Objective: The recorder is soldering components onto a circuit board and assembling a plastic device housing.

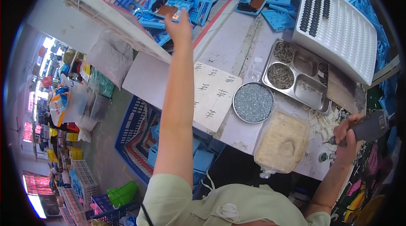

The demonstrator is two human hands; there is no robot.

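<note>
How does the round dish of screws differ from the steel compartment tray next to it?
The round dish is one circular bowl, filled level with small grey screws. The compartment tray is rectangular, split into several sections; some hold darker fasteners, others look almost empty. The dish sits nearer the person, the tray farther back. Both are metal and rest on the workbench.

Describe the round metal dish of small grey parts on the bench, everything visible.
The round metal dish is shallow, with a thin silvery rim, and lies flat on the pale bench top. Fine grey metal pieces, too small to identify, fill it nearly level. It sits beside the divided steel tray and above a clear bag of pale parts. Neither hand touches it.
</note>
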